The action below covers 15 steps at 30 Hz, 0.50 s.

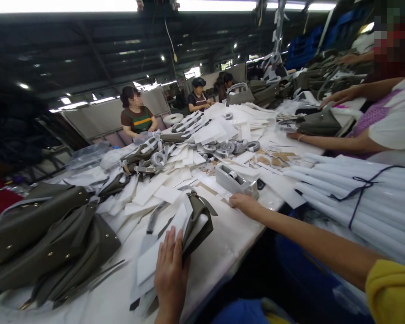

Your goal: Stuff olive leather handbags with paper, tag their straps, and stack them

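My left hand (171, 270) lies with fingers stretched out against a white sheet (151, 265) on the side of a dark olive bag (198, 220) near the table's front edge. Under and beside that bag are more white sheets and dark strips. My right hand (245, 205) reaches to the front of a grey tape dispenser (234, 180), its fingers bent together at a small brown piece by the dispenser's base. What those fingers hold is too small to make out.
Olive bags (53, 238) are piled at the left. White papers (219, 128) and wrapped rings (227, 146) heap up mid-table (229, 234). Tied white rolls (367, 189) lie at the right. A person's arms (337, 141) work at a bag there; other people sit behind.
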Available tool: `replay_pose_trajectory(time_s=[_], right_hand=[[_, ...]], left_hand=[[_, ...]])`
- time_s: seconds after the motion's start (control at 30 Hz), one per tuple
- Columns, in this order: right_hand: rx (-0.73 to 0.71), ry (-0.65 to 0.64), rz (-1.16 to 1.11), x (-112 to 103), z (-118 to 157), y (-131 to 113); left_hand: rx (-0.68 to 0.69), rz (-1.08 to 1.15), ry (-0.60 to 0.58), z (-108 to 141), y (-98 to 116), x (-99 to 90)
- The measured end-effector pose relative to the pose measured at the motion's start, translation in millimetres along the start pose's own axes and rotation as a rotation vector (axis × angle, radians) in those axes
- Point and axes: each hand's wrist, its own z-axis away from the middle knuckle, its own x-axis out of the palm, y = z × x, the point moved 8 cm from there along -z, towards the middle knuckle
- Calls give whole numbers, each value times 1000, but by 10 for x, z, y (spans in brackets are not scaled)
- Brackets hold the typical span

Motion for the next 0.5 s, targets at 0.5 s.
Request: replay_pose_trajectory(time_s=[0.5], right_hand=[[-122, -117, -231, -214, 106, -652]], left_hand=[[-51, 15, 10, -17, -63, -59]])
